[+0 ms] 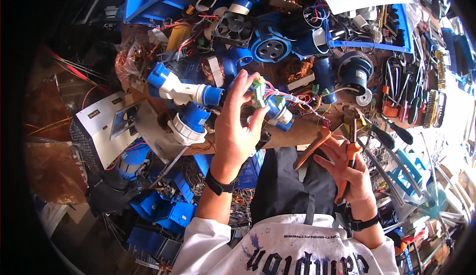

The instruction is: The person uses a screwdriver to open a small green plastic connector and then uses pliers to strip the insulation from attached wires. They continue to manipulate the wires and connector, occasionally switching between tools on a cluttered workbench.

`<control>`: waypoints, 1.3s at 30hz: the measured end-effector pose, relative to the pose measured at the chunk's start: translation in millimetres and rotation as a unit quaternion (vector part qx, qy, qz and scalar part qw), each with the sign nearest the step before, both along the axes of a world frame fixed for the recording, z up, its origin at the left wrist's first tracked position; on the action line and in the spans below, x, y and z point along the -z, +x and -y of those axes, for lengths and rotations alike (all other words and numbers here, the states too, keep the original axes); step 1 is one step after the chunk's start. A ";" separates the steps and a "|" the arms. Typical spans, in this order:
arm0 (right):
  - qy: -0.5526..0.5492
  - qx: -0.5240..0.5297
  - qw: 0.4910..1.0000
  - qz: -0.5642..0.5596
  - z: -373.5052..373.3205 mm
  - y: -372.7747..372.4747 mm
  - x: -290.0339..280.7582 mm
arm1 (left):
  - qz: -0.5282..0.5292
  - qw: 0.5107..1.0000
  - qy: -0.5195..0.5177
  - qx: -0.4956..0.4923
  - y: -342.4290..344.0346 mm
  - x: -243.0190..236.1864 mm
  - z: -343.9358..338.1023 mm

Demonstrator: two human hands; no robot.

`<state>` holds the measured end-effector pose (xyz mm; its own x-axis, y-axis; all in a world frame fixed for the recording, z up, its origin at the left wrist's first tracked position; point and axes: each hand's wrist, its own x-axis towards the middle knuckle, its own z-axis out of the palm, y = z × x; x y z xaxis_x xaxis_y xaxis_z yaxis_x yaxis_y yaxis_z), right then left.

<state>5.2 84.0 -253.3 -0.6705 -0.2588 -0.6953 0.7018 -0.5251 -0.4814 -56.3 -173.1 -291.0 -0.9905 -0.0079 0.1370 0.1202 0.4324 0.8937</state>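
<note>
Between the thumb and fingers of my left hand (237, 128) is a small green terminal connector (259, 93). A bundle of thin coloured wires (292, 98) runs from it to the right, toward my right hand (347, 163). That hand grips pliers (353, 148) with orange handles, their metal head pointing away from me. One handle spreads out to the left. Whether the right fingertips also touch the wire ends, I cannot make out. Just under the connector, a blue and white plug (280, 115) lies on the bench.
White and blue industrial plugs (184, 90) lie left of my left hand. Behind are a black fan (234, 28) and a round blue socket (270, 44). Several hand tools (404, 84) line the right side. Blue bins (163, 209) stand below the bench edge at left.
</note>
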 end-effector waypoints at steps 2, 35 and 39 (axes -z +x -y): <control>-0.030 -0.011 0.999 -0.017 -1.1 2.4 0.7 | 0.005 1.000 0.006 0.000 0.5 -0.8 0.6; -0.033 -0.044 0.997 -0.045 15.7 -1.3 6.1 | 0.031 0.972 0.208 -0.109 -2.6 4.2 -26.2; -0.017 -0.049 0.998 -0.038 16.3 -3.4 4.4 | 0.043 0.964 0.228 -0.127 4.5 6.7 -23.4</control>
